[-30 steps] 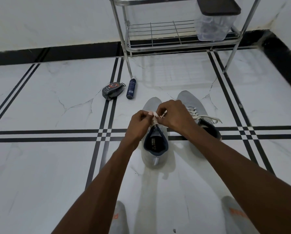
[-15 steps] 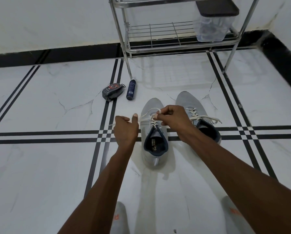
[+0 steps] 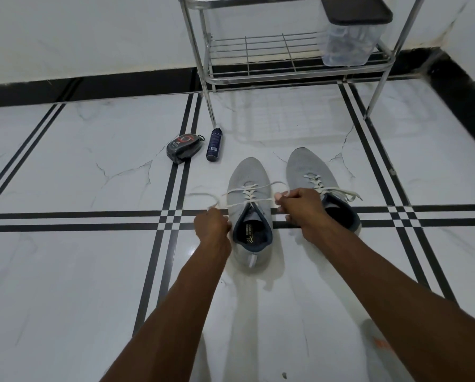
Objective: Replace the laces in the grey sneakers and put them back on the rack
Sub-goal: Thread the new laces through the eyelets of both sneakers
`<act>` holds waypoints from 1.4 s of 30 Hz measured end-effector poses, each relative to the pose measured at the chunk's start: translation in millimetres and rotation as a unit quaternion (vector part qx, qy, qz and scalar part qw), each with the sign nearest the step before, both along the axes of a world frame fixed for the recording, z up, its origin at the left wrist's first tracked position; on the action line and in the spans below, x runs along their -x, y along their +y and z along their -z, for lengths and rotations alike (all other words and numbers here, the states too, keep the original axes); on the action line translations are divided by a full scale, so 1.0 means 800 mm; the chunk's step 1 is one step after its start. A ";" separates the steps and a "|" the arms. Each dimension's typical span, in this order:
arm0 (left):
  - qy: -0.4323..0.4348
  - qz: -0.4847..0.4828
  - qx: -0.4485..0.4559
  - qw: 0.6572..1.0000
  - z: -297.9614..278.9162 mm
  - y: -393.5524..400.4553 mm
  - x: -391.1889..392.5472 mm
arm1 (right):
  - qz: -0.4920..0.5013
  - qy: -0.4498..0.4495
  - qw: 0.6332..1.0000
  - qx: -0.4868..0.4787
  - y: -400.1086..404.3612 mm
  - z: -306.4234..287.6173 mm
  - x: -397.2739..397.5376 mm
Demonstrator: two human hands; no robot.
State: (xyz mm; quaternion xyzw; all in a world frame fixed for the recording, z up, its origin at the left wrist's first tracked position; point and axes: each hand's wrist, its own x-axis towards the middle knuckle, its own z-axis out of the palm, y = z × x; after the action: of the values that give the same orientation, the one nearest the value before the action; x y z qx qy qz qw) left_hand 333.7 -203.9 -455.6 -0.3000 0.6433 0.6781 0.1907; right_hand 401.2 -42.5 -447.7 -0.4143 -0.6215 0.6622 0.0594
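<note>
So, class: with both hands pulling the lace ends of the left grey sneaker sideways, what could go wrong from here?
1. The left hand and right hand pull the white lace outwards; uneven pulling could leave unequal ends.
2. The left sneaker is not held down, so it might slide on the glossy floor.

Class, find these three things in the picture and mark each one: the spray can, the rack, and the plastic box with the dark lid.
spray can (image 3: 214,144), head view, middle of its dark body.
rack (image 3: 272,74), head view, front rail of the lower shelf.
plastic box (image 3: 346,48), head view, clear front wall below the lid.
</note>
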 end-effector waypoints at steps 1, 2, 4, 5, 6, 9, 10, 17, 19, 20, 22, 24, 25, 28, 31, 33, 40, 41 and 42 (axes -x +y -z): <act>0.010 0.014 -0.001 1.000 0.001 0.004 -0.005 | -0.011 0.004 1.000 0.022 -0.004 0.002 -0.001; 0.018 0.035 -0.005 0.999 0.003 0.009 -0.008 | -0.027 0.012 0.998 0.047 -0.009 0.002 0.000; 0.020 0.086 0.001 0.996 0.004 0.015 -0.011 | -0.064 0.016 0.996 0.060 -0.016 0.001 0.003; 0.019 0.111 0.010 0.994 0.003 0.016 -0.010 | -0.079 0.014 0.996 0.044 -0.017 0.000 0.004; 0.019 0.129 0.020 0.991 0.002 0.015 -0.008 | -0.091 0.011 0.996 0.025 -0.018 -0.001 0.005; 0.032 0.154 0.023 0.987 0.003 0.014 -0.005 | -0.108 -0.001 0.994 -0.017 -0.016 -0.002 0.003; 0.039 0.155 0.021 0.987 0.004 0.014 -0.005 | -0.106 -0.003 0.994 -0.025 -0.014 -0.003 0.002; 0.070 0.126 0.070 0.987 0.024 0.013 -0.002 | -0.067 -0.007 0.998 -0.017 -0.008 0.006 -0.001; 0.077 0.116 0.083 0.987 0.028 0.015 -0.003 | -0.051 -0.015 0.999 0.001 -0.011 0.014 0.000; 0.079 0.109 0.085 0.987 0.030 0.017 -0.003 | -0.041 -0.017 0.999 0.013 -0.013 0.018 0.001; 0.072 0.092 0.086 0.989 0.033 0.019 -0.004 | -0.017 -0.020 0.999 0.044 -0.017 0.026 0.003; 0.052 0.079 0.082 0.992 0.029 0.020 -0.005 | 0.012 -0.028 0.996 0.082 -0.019 0.031 0.007; 0.044 0.077 0.078 0.993 0.028 0.020 -0.006 | 0.027 -0.031 0.994 0.102 -0.021 0.034 0.009; 0.034 0.073 0.071 0.994 0.021 0.021 -0.007 | 0.049 -0.040 0.987 0.147 -0.022 0.032 0.010; 0.034 0.086 0.059 0.994 0.020 0.014 -0.002 | 0.026 -0.033 0.987 0.153 -0.019 0.018 0.003; 0.035 0.106 0.016 0.994 0.017 0.006 0.001 | -0.003 -0.011 0.991 0.134 -0.013 0.005 0.000; 0.119 0.173 -0.016 0.978 -0.043 0.007 0.016 | -0.049 0.090 0.982 0.156 0.002 -0.061 0.020; 0.144 0.186 -0.001 0.972 -0.050 0.009 0.019 | -0.051 0.094 0.983 0.148 0.001 -0.072 0.025; 0.172 0.199 0.009 0.965 -0.062 0.011 0.021 | -0.054 0.096 0.986 0.129 0.001 -0.084 0.031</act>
State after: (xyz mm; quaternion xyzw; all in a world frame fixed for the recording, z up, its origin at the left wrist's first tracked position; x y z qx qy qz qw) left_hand 316.6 -194.8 -406.3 -0.0467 0.7195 0.6619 0.2050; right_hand 376.5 -41.6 -380.4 -0.3191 -0.5436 0.7758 0.0290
